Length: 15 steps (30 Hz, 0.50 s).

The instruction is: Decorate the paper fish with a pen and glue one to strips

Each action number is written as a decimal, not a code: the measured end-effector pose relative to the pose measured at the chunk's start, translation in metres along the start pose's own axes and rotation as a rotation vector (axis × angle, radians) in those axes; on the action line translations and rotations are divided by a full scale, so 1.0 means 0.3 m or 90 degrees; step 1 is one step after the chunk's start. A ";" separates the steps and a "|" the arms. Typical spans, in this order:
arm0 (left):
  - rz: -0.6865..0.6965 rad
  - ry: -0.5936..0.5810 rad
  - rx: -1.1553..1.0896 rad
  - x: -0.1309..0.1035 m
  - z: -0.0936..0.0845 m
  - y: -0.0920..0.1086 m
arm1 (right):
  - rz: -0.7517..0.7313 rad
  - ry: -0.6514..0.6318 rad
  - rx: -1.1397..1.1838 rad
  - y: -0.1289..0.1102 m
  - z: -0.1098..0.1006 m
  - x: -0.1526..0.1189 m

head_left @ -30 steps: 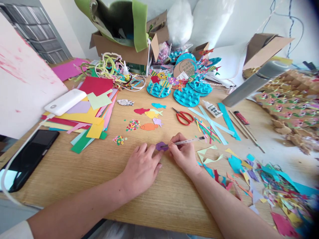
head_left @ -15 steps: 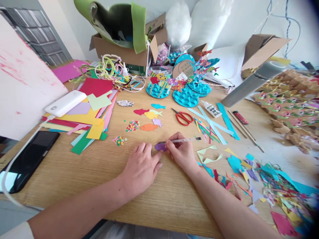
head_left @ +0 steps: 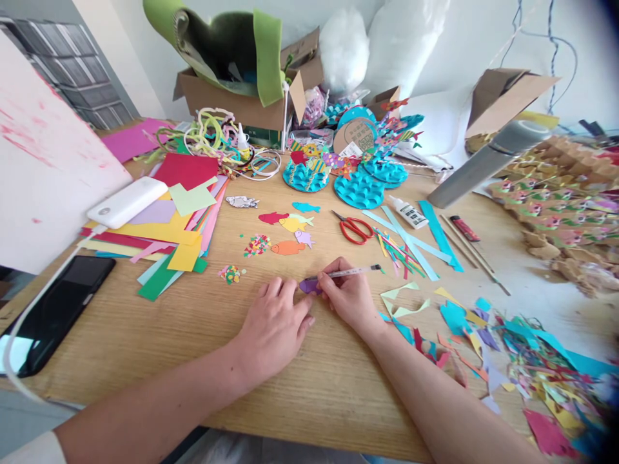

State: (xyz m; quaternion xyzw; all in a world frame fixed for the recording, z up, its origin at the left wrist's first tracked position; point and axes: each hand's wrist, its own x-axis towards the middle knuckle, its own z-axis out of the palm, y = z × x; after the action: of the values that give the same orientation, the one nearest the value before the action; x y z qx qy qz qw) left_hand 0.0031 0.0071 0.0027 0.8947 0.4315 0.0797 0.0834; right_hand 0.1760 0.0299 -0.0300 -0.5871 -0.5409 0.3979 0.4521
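Observation:
A small purple paper fish [head_left: 309, 285] lies on the wooden table between my hands. My right hand [head_left: 349, 293] pinches a clear pen [head_left: 358, 271], its tip at the fish and its black end pointing right. My left hand [head_left: 278, 319] rests palm down, fingers apart, its fingertips at the fish's lower edge. Beyond them lie an orange fish [head_left: 289, 247], a lilac fish [head_left: 304, 238], a yellow fish [head_left: 293, 223], a red fish [head_left: 273, 218] and a blue fish [head_left: 306, 207]. Part of the purple fish is hidden by my right fingers.
Red-handled scissors [head_left: 356, 230], a glue bottle [head_left: 409, 212] and paper strips lie right of centre. Paper scraps [head_left: 541, 348] cover the right side. Stacked coloured paper [head_left: 186, 171], a white power bank [head_left: 126, 202] and a phone [head_left: 58, 309] are left. A grey bottle [head_left: 488, 164] stands tilted.
The black end of the pen has swung slightly left and down in my right hand. My left hand has stayed nearly still. The whole view has shifted a little.

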 end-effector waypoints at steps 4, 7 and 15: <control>0.009 -0.002 -0.007 -0.001 0.000 0.001 | 0.001 -0.005 0.000 0.000 0.000 0.001; 0.013 -0.011 -0.011 -0.001 -0.002 0.001 | -0.001 -0.004 0.001 0.001 0.002 0.001; 0.016 -0.013 -0.005 0.002 -0.003 0.003 | 0.001 0.000 0.001 -0.003 0.003 0.000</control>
State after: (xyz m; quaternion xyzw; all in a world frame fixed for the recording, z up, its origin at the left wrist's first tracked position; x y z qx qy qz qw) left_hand 0.0039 0.0072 0.0037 0.9005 0.4190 0.0734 0.0902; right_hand 0.1748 0.0299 -0.0295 -0.5872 -0.5399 0.3990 0.4522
